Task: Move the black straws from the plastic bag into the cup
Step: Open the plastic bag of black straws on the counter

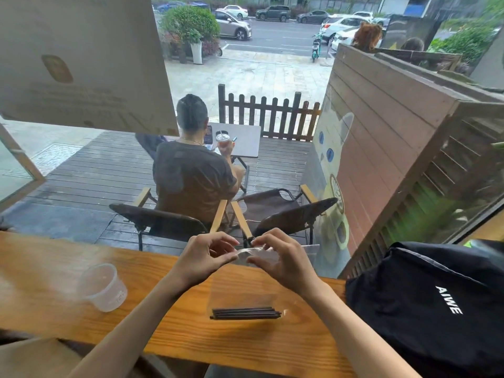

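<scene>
A clear plastic bag (242, 290) hangs upright over the wooden counter (191, 331). Several black straws (245, 314) lie crosswise at its bottom, close above the wood. My left hand (207, 255) pinches the bag's top edge on the left. My right hand (281, 257) pinches the same edge on the right, and the two hands sit close together at the bag's mouth. A clear plastic cup (105, 286) stands upright on the counter to the left, apart from both hands.
A black bag (436, 304) with white lettering fills the counter's right end. A window runs along the counter's far edge. Beyond the glass a person (191, 173) sits on a deck with chairs.
</scene>
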